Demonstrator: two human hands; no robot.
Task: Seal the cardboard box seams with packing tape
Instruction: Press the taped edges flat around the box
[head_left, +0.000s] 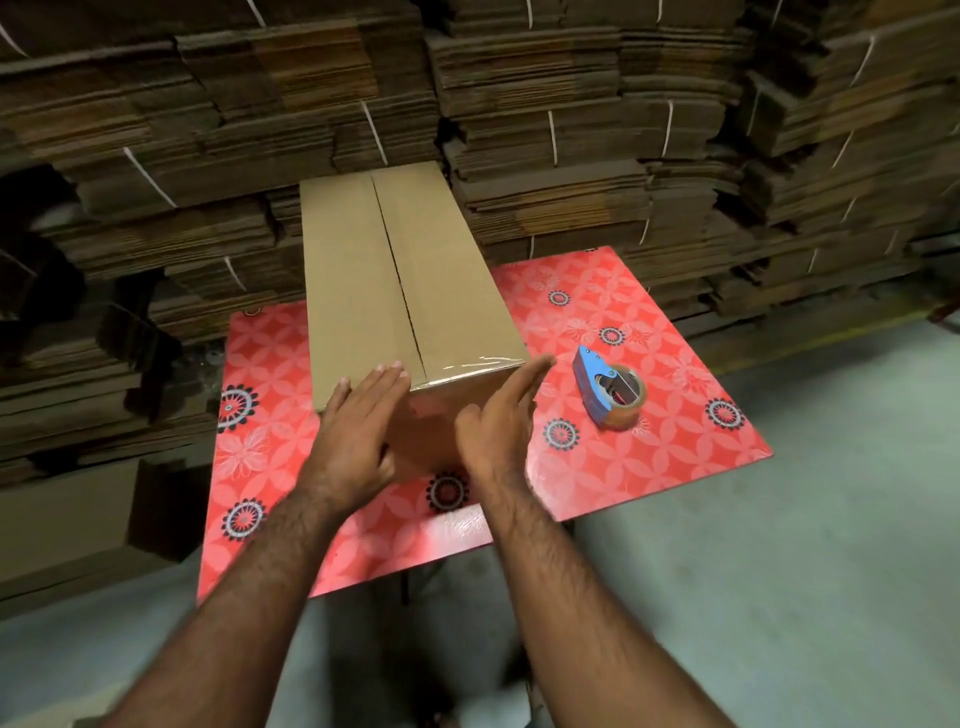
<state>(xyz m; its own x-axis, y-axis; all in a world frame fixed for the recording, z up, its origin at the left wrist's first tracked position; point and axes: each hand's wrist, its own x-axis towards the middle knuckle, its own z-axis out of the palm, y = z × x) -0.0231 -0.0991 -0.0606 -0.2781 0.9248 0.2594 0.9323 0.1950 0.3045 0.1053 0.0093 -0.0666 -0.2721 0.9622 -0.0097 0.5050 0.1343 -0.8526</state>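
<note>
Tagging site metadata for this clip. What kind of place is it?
Likely a carton warehouse or packing area: strapped stacks of flattened cardboard fill the background, and a cardboard box and a tape dispenser sit on a small table over a bare concrete floor.

A small surface (649, 467) covered in a red sheet with pale petal shapes and dark round flower medallions stands on a grey floor (805, 597). A long cardboard box (363, 280) lies directly on it, flaps closed, its centre seam running away from the viewer, with clear tape across its near edge. To the right of the box, apart from it, a blue tape dispenser (605, 387) with a brown roll rests on the sheet
</note>
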